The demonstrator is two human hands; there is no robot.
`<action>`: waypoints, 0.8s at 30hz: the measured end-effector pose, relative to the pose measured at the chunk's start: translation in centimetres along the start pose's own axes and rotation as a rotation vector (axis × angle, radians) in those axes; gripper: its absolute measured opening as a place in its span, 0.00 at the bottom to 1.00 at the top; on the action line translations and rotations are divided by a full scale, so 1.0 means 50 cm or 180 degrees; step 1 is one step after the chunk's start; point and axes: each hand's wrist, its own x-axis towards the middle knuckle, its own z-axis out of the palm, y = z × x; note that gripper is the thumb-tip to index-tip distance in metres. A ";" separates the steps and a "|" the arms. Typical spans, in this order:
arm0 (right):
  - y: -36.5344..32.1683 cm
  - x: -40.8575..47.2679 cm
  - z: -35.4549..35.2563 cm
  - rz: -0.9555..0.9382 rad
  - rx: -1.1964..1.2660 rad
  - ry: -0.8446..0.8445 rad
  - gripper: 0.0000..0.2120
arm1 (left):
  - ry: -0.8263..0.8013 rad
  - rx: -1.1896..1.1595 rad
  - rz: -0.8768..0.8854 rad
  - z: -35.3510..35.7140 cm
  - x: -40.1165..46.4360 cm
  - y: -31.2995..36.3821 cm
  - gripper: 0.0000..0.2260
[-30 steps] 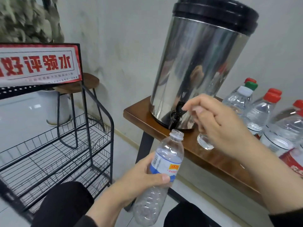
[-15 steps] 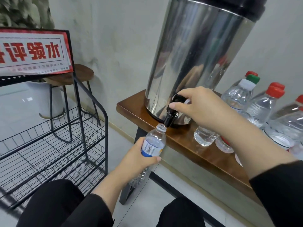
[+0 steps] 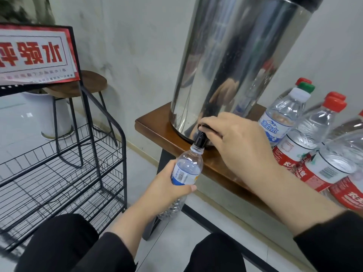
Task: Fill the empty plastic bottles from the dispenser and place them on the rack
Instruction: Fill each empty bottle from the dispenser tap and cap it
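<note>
Capped bottles [image 3: 306, 138] crowding right of dispenser [image 3: 231, 61]; open floor toward rack [image 3: 64, 173]

left hand [image 3: 167, 185] grips bottle [image 3: 185, 169] | right hand [image 3: 235, 142] on tap [image 3: 200, 138]

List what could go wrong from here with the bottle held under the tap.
1. The small clear plastic bottle is tilted, its narrow mouth just meeting the black tap spout; water could miss and spill on the floor.
2. The left hand grips the thin bottle at the label; squeezing could push water out.
3. The right hand on the tap sits close to the capped bottles; pulling back could topple them.
</note>
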 end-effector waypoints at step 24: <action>0.066 -0.206 0.108 0.1512 0.1740 0.0144 0.24 | 0.0128 -0.0127 -0.0221 0.034 -0.004 -0.028 0.24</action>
